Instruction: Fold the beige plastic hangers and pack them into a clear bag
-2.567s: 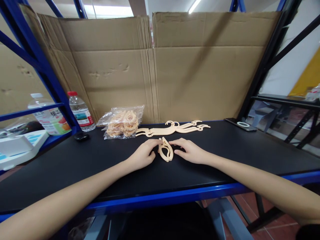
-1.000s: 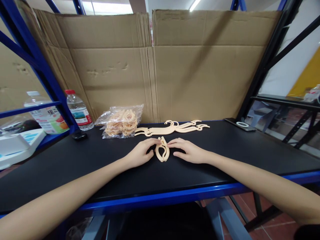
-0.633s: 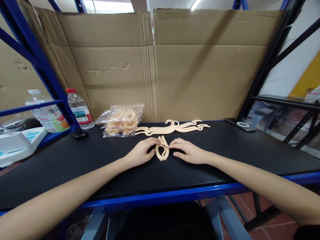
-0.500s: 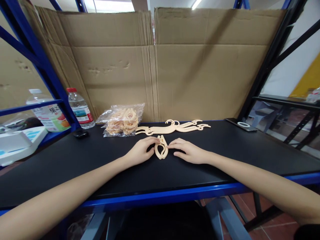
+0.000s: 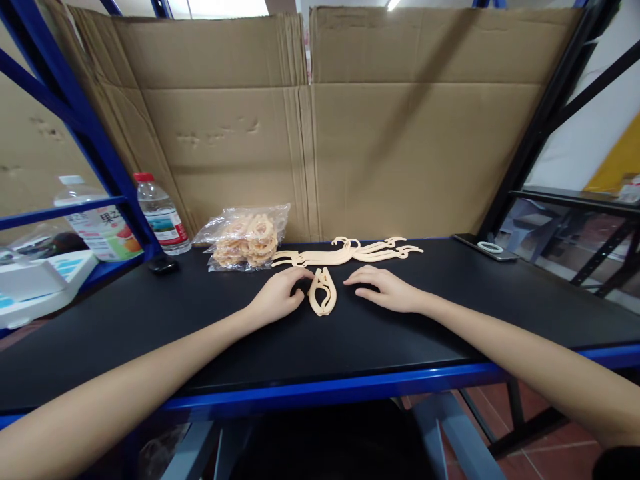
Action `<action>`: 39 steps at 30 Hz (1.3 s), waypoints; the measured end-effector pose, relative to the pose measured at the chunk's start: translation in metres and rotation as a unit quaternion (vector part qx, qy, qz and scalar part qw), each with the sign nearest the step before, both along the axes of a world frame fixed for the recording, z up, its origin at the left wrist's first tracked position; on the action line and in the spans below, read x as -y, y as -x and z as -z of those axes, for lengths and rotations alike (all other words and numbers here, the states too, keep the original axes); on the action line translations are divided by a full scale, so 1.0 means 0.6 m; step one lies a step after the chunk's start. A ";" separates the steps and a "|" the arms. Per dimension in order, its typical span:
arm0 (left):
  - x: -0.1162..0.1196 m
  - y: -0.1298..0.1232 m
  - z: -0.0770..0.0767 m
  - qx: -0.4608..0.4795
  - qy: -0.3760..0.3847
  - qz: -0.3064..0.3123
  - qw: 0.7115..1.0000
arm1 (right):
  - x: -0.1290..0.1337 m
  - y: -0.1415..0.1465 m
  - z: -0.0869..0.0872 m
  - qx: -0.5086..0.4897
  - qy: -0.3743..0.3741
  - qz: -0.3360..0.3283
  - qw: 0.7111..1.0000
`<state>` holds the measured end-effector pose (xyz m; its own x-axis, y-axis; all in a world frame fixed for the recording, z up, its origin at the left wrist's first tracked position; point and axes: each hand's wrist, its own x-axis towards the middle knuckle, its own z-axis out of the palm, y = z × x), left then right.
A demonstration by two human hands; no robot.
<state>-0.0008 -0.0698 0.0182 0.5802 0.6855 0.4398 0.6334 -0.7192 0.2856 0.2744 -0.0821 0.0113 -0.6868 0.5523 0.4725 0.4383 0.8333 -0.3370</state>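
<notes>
A cream folding clothes hanger (image 5: 331, 297), folded into a narrow loop, lies on the black tabletop between my hands. My left hand (image 5: 281, 295) rests at its left side with curved fingers and the thumb apart. Its fingertips are at the hanger's upper left edge; whether they touch it I cannot tell. My right hand (image 5: 387, 289) is a short way to the right, fingers stretched and thumb apart, holding nothing. Just behind, several unfolded cream hangers (image 5: 325, 257) lie in an overlapping row.
A clear plastic bag (image 5: 245, 237) of folded cream pieces sits at the back left. Left of it are a black object (image 5: 163, 265) and a red-capped water bottle (image 5: 163, 220). A phone-like slab (image 5: 507, 254) with a white ring (image 5: 490, 247) lies back right. Cardboard (image 5: 425, 153) walls the rear.
My right hand has drawn away to the right from the folded hanger. My left hand has eased slightly left. The hanger stays on the table, and the view has tilted a little.
</notes>
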 end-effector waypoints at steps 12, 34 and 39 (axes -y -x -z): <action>-0.027 0.026 -0.006 -0.044 0.001 -0.043 0.998 | -0.104 -0.154 -0.011 0.031 -0.057 0.208 0.976; -0.020 0.025 0.001 -0.016 -0.007 -0.056 0.998 | -0.101 -0.117 0.014 0.035 -0.055 0.175 0.982; -0.017 0.019 -0.004 0.077 0.040 -0.059 0.995 | -0.095 -0.124 -0.002 -0.037 -0.044 0.199 0.978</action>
<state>-0.0119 -0.0596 0.0205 0.4240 0.7810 0.4584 0.6561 -0.6139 0.4389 0.3485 -0.0249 0.0122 -0.3872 0.7242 0.5706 0.7114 0.6284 -0.3147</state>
